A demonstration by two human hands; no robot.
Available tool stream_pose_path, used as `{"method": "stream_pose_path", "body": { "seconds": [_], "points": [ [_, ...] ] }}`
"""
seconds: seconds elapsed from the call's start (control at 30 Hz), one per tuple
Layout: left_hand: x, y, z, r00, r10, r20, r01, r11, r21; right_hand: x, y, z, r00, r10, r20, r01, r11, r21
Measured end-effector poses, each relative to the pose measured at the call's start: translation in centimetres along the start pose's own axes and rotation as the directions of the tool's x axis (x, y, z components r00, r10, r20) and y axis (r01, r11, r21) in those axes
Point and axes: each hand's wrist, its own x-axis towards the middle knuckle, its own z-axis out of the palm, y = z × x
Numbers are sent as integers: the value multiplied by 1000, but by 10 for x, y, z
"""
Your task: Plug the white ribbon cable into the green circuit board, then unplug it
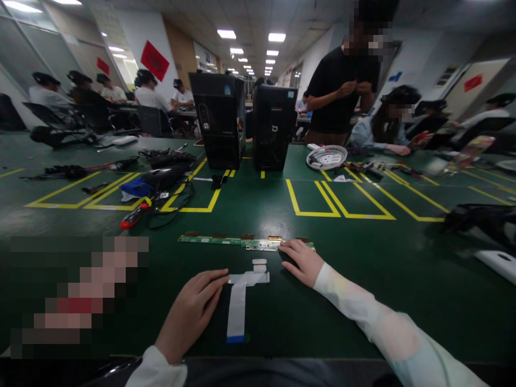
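Note:
A white flat ribbon cable (237,309) with a blue end lies folded on the green table in front of me. My left hand (193,309) rests beside it, fingers stretched out and fingertips touching the cable's left edge. Beyond the cable, a long narrow green circuit board (226,241) with copper-coloured tabs along its far edge lies crosswise. My right hand (303,262) is open, with its fingertips resting on the right part of this board and covering some of it. Neither hand lifts anything.
Two black computer towers (220,118) stand at the back. Left of me lie a red-handled screwdriver (135,216), a blue item (137,187) and black cables. A white basket (327,157) sits at back right. Yellow tape marks the table. People sit or stand beyond; a pixelated patch hides the left.

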Motion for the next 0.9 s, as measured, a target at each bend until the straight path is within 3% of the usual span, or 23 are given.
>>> {"method": "stream_pose_path", "body": {
  "seconds": [0.13,0.3,0.57,0.9],
  "points": [
    [13,20,2,1000,15,6,-14,999,-50,0,-4,-3,999,-23,27,22,999,29],
    [26,42,16,990,46,136,-47,999,4,-1,-5,-5,997,-65,42,62,996,62],
    [34,60,38,986,29,162,-51,990,131,-1,-2,-2,996,-73,54,70,996,55],
    [40,81,50,980,1,201,-28,991,129,-8,5,-7,993,-82,79,79,996,40]
  ]
}}
